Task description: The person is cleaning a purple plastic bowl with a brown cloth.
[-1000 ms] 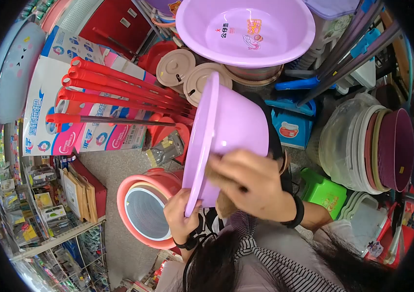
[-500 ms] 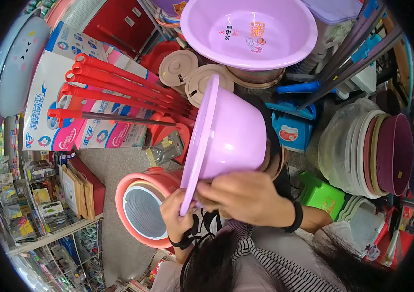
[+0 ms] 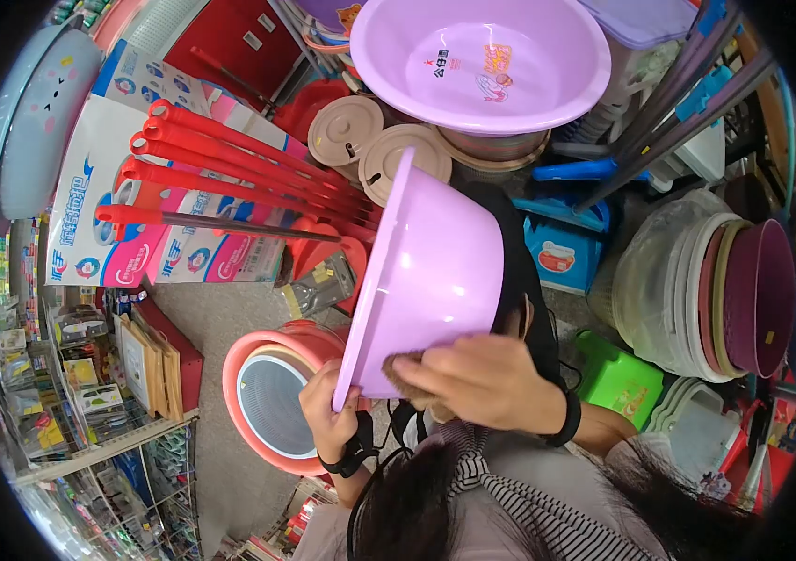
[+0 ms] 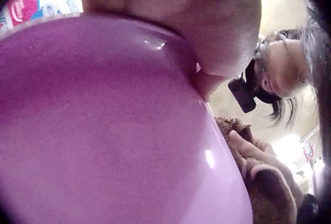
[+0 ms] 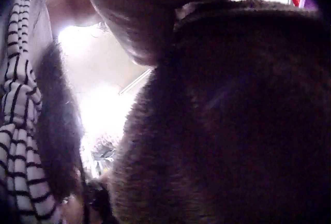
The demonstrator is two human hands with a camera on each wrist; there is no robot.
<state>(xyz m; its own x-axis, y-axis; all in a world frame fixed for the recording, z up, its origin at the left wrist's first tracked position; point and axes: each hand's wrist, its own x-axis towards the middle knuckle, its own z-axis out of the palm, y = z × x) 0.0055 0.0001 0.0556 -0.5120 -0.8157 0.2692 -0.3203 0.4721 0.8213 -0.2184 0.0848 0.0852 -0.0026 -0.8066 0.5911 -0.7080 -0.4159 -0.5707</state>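
A light purple plastic basin (image 3: 435, 271) is tilted on its side in front of the person, its rim toward the left in the head view. My left hand (image 3: 328, 411) grips the lower part of that rim, and the left wrist view looks into the basin's inside (image 4: 114, 131). With my right hand (image 3: 482, 383) I hold a brown cloth (image 3: 405, 374) against the basin's outer wall near its lower side. The fuzzy cloth (image 5: 222, 131) fills most of the right wrist view and hides the basin there.
Another purple basin (image 3: 482, 65) stands ahead. Red mop handles (image 3: 258, 178) lean at the left, above a coral bucket (image 3: 239, 411) on the floor. Stacked tubs (image 3: 758, 299), a green stool (image 3: 618, 379) and a blue box (image 3: 562, 252) are at the right. Shelves (image 3: 89, 458) line the left.
The right hand has wiped the cloth along the basin's outer wall, first moving down, then slightly up. The basin and the left hand have shifted a little left and the basin has tilted further.
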